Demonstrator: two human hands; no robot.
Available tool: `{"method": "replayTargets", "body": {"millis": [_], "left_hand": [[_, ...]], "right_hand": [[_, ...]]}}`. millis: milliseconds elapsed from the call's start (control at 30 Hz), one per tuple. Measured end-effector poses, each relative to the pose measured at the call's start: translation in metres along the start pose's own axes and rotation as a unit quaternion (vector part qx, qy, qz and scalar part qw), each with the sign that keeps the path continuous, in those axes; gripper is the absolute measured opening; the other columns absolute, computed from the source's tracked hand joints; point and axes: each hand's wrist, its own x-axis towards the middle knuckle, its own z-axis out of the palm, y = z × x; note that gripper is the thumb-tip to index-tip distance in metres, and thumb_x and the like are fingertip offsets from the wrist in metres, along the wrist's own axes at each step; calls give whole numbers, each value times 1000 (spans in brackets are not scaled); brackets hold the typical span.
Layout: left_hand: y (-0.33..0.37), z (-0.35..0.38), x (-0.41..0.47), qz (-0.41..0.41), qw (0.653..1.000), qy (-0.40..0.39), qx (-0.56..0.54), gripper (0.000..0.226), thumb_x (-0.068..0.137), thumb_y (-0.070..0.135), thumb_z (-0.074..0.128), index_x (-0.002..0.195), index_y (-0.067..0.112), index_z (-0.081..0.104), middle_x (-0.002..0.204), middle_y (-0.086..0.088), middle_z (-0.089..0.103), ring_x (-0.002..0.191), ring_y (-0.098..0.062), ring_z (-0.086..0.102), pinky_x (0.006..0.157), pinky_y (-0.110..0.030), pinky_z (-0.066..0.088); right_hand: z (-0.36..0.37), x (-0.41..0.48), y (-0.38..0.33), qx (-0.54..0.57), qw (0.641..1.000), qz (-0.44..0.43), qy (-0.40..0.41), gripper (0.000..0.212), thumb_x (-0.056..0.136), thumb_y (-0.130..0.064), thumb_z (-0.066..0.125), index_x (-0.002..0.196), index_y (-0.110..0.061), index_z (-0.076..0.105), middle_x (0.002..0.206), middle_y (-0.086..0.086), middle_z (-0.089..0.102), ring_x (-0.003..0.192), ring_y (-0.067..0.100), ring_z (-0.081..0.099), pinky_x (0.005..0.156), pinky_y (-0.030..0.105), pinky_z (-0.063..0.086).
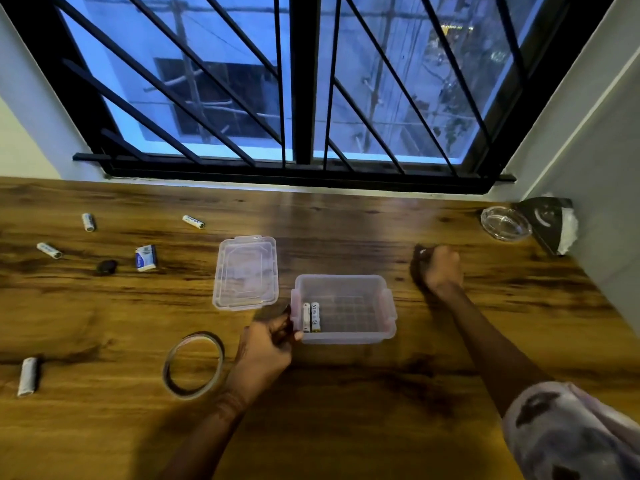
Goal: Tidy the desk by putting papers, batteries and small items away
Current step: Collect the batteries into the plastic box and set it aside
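Observation:
A clear plastic box [375,332] stands open mid-desk with two white batteries [311,317] lying in its left end. My left hand [266,348] grips the box's left wall. Its clear lid [246,271] lies flat just to the upper left. My right hand [441,268] is closed to the upper right of the box around a small dark item that I cannot identify. Three loose white batteries [193,222] [88,222] [49,250] lie on the left of the desk, along with a small blue-and-white packet [145,258] and a small black object [106,266].
A tape ring [194,365] lies left of my left hand. A rolled white paper or battery [27,375] sits at the far left. A glass ashtray [505,223] and a dark wedge-shaped thing [550,223] occupy the back right corner. A barred window runs behind the wooden desk [346,410].

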Motion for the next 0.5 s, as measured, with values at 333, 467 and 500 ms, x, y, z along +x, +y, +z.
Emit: {"method": "replayTargets", "body": {"millis": [333, 467, 500], "left_hand": [[-6, 2, 4, -4, 1000, -7, -7, 41, 84, 5, 60, 122, 21, 59, 114, 5, 65, 110, -11, 56, 86, -20, 43], [-8, 3, 6, -5, 1000, -7, -9, 42, 86, 6, 58, 124, 22, 56, 111, 9, 62, 105, -7, 54, 77, -16, 44], [-9, 4, 6, -3, 1000, -6, -13, 41, 86, 7, 59, 124, 23, 57, 111, 9, 62, 101, -5, 53, 70, -12, 43]], "right_hand": [[-12, -135, -54, 141, 977, -127, -100, 16, 84, -13, 65, 99, -14, 70, 98, -6, 69, 77, -1, 56, 65, 0, 38], [5, -142, -66, 105, 975, -125, -154, 11, 84, -15, 64, 95, -16, 67, 95, -3, 69, 80, 5, 59, 65, 10, 42], [10, -141, -70, 85, 975, -120, -166, 10, 84, -15, 64, 94, -16, 66, 94, -1, 69, 79, 6, 58, 67, 14, 43]]}}
